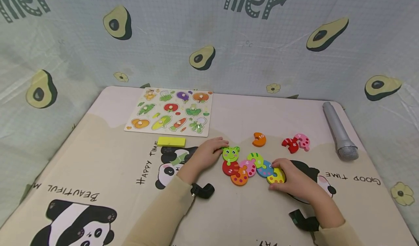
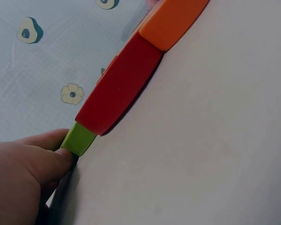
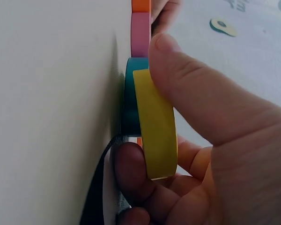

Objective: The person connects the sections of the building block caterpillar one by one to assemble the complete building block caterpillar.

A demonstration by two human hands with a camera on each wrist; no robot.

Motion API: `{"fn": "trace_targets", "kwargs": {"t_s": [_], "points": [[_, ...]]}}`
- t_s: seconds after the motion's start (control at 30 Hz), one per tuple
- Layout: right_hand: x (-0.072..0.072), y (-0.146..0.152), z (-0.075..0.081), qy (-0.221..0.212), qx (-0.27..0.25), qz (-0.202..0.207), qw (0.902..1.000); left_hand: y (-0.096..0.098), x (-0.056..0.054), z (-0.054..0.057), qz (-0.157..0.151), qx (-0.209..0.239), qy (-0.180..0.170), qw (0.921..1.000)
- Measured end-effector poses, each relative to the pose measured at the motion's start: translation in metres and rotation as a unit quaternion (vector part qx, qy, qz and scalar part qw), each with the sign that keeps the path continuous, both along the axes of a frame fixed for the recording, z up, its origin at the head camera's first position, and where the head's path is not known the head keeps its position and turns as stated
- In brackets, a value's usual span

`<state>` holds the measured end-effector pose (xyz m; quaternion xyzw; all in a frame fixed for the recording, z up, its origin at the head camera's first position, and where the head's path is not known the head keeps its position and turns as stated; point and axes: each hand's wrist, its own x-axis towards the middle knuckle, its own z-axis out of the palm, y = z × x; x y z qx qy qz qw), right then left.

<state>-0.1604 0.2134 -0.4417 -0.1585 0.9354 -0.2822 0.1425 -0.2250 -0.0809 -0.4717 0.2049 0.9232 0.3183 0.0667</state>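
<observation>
A number caterpillar puzzle lies in a wavy row at the middle of the table. My left hand point(image 1: 208, 154) is at its left end, thumb and fingers holding the edge of the green caterpillar head piece point(image 1: 231, 154). From there run the red piece point(image 1: 230, 168), orange piece point(image 1: 240, 177), pink piece point(image 1: 247, 167), light green piece point(image 1: 255, 160) and blue piece point(image 1: 264, 169). My right hand point(image 1: 296, 179) grips the yellow piece point(image 3: 157, 126) between thumb and fingers. In the right wrist view this piece is slightly tilted and overlaps the blue piece's point(image 3: 132, 103) edge.
Behind the row lie a loose orange piece point(image 1: 259, 139) and a red piece point(image 1: 290, 145) joined to a pink spotted one point(image 1: 303, 142). A grey microphone point(image 1: 338, 129) lies at the right. A vegetable puzzle board point(image 1: 168, 111) and a yellow block point(image 1: 171, 141) are at the left.
</observation>
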Motion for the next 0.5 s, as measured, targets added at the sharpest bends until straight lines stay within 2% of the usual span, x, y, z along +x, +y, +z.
{"fn": "trace_targets", "kwargs": {"t_s": [0.23,0.5], "points": [[0.0021,0.0007,-0.0001,0.010,0.022,0.001,0.9997,-0.0007,0.0009,0.0000,-0.002,0.006,-0.001,1.0000],[0.0009,0.0063,0.0060,0.000,0.028,0.011,0.9995,-0.0004,-0.0004,0.0002,0.000,0.002,0.000,1.0000]]}}
